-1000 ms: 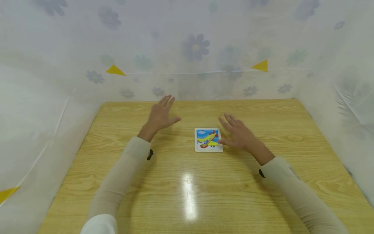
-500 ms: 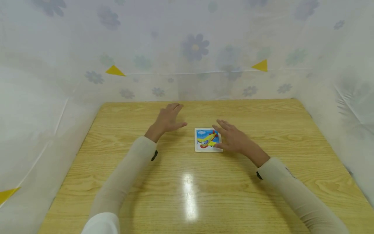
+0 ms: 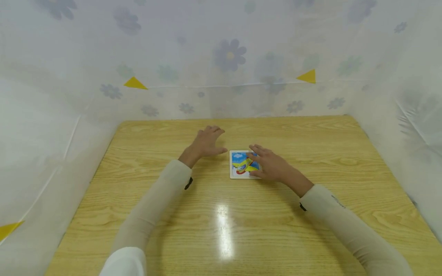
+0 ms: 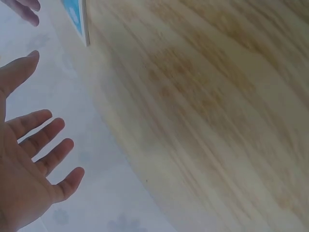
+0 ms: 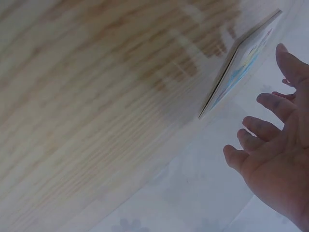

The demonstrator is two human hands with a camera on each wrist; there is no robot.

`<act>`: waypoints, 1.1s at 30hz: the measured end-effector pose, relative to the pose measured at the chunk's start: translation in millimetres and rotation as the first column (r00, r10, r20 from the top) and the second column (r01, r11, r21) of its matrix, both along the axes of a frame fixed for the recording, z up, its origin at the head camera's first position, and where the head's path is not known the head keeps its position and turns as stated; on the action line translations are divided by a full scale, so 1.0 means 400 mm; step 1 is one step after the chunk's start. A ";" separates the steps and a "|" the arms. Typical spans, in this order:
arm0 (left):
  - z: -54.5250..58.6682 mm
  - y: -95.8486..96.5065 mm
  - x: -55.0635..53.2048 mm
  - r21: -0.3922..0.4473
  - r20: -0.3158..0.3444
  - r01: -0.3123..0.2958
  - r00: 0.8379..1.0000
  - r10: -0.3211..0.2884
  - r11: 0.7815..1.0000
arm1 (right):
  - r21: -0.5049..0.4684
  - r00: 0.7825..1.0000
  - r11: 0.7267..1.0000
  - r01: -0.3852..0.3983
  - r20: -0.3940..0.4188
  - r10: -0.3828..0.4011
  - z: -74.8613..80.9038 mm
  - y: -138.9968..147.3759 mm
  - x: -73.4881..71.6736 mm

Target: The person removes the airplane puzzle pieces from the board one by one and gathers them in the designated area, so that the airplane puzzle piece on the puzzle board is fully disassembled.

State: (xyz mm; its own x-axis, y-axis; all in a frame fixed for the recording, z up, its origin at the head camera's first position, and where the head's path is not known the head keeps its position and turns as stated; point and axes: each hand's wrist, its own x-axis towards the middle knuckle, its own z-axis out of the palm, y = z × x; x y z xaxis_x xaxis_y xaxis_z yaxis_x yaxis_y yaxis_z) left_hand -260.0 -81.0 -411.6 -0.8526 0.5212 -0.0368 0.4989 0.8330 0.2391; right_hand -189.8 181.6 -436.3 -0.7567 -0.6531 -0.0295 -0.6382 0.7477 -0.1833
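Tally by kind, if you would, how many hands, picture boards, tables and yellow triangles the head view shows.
Left hand and right hand: 2
Picture board: 1
Table: 1
Yellow triangles: 3
Total: 7

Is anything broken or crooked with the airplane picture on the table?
Nothing stands out. The airplane picture lies flat on the table, and no spill or damage shows. Part of the picture is hidden, so I can't check that bit.
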 end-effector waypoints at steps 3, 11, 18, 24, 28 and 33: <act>-0.006 0.013 0.001 -0.019 0.033 0.000 0.999 0.001 1.000 | 0.004 1.000 1.000 -0.006 0.000 0.006 -0.007 -0.005 -0.002; -0.019 0.040 0.004 -0.044 0.123 -0.004 0.992 0.009 0.999 | 0.006 0.999 0.999 -0.033 -0.023 0.033 -0.015 -0.019 0.001; -0.037 0.055 0.003 -0.037 0.175 0.034 0.984 -0.027 0.999 | 0.024 0.994 0.996 -0.088 -0.058 0.090 -0.015 -0.027 0.002; -0.043 0.066 0.003 -0.029 0.193 0.075 0.979 -0.068 0.997 | 0.025 0.991 0.993 -0.117 -0.068 0.119 -0.013 -0.032 -0.001; -0.048 0.071 0.003 -0.027 0.199 0.112 0.974 -0.105 0.993 | 0.038 0.989 0.991 -0.130 -0.067 0.132 -0.009 -0.036 -0.002; -0.051 0.078 0.008 0.018 0.233 0.108 0.966 -0.109 0.994 | 0.072 0.986 0.986 -0.152 -0.060 0.156 -0.007 -0.041 -0.007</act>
